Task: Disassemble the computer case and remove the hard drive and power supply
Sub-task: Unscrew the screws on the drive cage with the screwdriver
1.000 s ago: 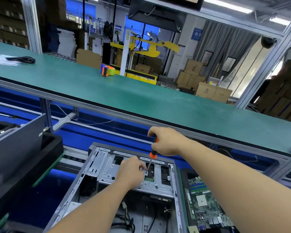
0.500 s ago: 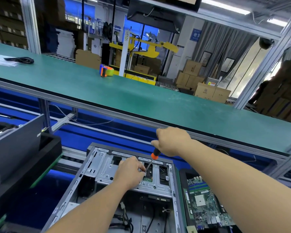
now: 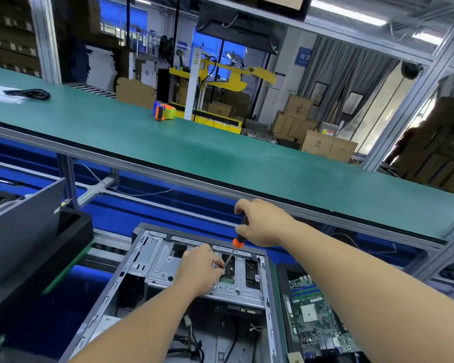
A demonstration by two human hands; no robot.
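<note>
The open computer case [image 3: 147, 260] lies on its side at 6 o'clock. The right hand [image 3: 262, 222] grips the black-and-orange handle of a screwdriver [image 3: 235, 248], its shaft slanting down toward 7 o'clock onto the metal drive bracket [image 3: 163, 268]. The left hand [image 3: 198, 271] rests on that bracket, fingers [image 3: 218, 262] touching the shaft near its tip. A bare motherboard [image 3: 317, 318] lies just beside the case at 4 o'clock. A tape dispenser [image 3: 164, 110] sits on the green shelf [image 3: 220, 158] at 11 o'clock.
</note>
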